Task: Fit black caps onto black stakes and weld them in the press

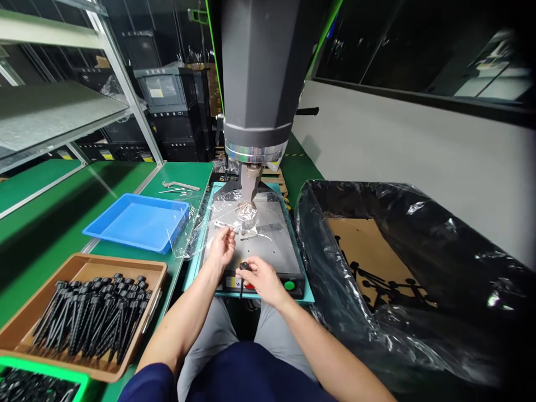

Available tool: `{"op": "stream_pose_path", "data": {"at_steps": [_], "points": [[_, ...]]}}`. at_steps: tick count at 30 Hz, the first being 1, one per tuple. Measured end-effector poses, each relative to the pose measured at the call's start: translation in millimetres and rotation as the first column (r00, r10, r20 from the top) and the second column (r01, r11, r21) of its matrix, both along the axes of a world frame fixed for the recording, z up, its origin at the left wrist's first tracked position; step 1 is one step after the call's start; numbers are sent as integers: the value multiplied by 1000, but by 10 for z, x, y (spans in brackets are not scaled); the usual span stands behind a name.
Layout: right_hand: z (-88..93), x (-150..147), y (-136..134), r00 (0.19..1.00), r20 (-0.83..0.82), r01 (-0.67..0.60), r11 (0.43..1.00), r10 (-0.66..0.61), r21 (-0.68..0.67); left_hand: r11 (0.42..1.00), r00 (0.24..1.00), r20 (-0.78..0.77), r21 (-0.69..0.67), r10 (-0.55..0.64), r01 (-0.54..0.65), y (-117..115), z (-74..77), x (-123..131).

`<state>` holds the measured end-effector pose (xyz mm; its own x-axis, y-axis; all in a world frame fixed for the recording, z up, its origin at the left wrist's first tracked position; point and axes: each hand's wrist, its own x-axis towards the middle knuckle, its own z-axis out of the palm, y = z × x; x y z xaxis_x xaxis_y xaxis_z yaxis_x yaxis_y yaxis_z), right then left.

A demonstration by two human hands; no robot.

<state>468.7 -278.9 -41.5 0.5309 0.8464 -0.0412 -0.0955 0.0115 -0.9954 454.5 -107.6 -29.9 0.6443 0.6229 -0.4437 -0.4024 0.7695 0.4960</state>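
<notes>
My right hand (263, 278) pinches a black round-headed stick (244, 267) near its head, its thin stem pointing down in front of the machine's base plate (268, 255). My left hand (223, 245) is closed with thumb and fingertips together, just left of the small metal fixture (248, 233) on the plate. Whatever is in those fingertips, if anything, is too small to make out. Above the fixture hangs the metal horn (250, 184) of a large grey press head (258, 72). Clear plastic film (221, 211) is draped around the fixture and plate.
At left stand a brown tray (161, 268) of many black sticks, a blue tray (136, 221), a green bin (86, 384) of small black parts, and a wrench (181, 185). At right, a black-lined box (335, 268) holds scattered black sticks. A green button (289, 286) fronts the machine.
</notes>
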Motion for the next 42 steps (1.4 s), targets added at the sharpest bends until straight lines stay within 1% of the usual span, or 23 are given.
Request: {"op": "stream_pose_path", "data": {"at_steps": [1, 3, 4, 5, 6, 7, 9, 10, 11, 12, 14, 15, 17, 19, 20, 23, 25, 27, 30, 32, 34, 37, 42], "points": [[46, -35, -28, 1000, -4, -1, 999, 1, 47, 1000, 999, -46, 27, -14, 15, -12, -21, -37], [134, -44, -57, 997, 33, 61, 988, -66, 139, 990, 987, -148, 113, -63, 80, -68, -44, -169], [168, -31, -64, 993, 46, 97, 979, -106, 177, 975, 976, -197, 183, -89, 126, -115, -45, -267], [195, -14, -71, 989, 47, 127, 970, -139, 206, 942, 964, -237, 279, -119, 185, -175, -39, -382], [213, 1, -77, 986, 38, 150, 963, -163, 224, 886, 951, -271, 389, -150, 251, -244, -29, -509], [225, 10, -84, 984, 29, 164, 958, -176, 236, 803, 938, -294, 507, -182, 314, -319, -15, -640], [235, 5, -93, 983, 22, 169, 954, -180, 249, 581, 904, -336, 693, -264, 427, -465, 10, -877], [234, -9, -94, 985, 22, 162, 953, -173, 256, 474, 889, -366, 754, -275, 456, -528, 17, -968], [229, -29, -91, 986, 20, 153, 952, -164, 264, 381, 880, -397, 795, -260, 472, -579, 18, -1034], [220, -51, -85, 988, 18, 144, 951, -154, 273, 310, 878, -426, 823, -218, 476, -617, 13, -1075], [196, -91, -66, 990, 17, 130, 951, -141, 279, 219, 881, -462, 854, -96, 472, -658, -12, -1096], [183, -104, -57, 990, 25, 126, 954, -138, 273, 194, 884, -465, 864, -43, 464, -664, -27, -1087], [168, -111, -48, 988, 63, 123, 963, -142, 238, 164, 891, -454, 880, 15, 446, -663, -53, -1062], [181, -92, -55, 978, 141, 132, 978, -156, 165, 156, 896, -443, 887, 20, 435, -661, -66, -1050], [199, -79, -63, 969, 197, 129, 984, -152, 126, 165, 898, -440, 887, 12, 432, -664, -68, -1053], [274, -50, -92, 919, 383, 78, 995, -94, 56, 239, 897, -441, 868, -34, 435, -691, -64, -1079], [309, -52, -100, 899, 430, 55, 996, -78, 64, 302, 893, -444, 844, -74, 444, -720, -62, -1099], [314, -68, -97, 920, 380, 69, 995, -91, 70, 368, 891, -441, 816, -104, 446, -753, -58, -1114], [275, -89, -80, 974, 214, 68, 997, -73, 33, 473, 898, -415, 767, -148, 433, -800, -44, -1131], [241, -92, -68, 989, 131, 63, 998, -65, 18, 519, 900, -399, 739, -175, 429, -823, -30, -1140], [213, -89, -56, 994, 87, 65, 998, -67, 26, 533, 898, -394, 727, -193, 433, -835, -19, -1148], [197, -86, -46, 996, 55, 63, 997, -65, 33, 517, 896, -394, 734, -204, 440, -838, -19, -1153], [244, -107, -53, 992, 107, 75, 997, -74, -10, 482, 894, -401, 754, -202, 447, -823, -79, -1147]]}}
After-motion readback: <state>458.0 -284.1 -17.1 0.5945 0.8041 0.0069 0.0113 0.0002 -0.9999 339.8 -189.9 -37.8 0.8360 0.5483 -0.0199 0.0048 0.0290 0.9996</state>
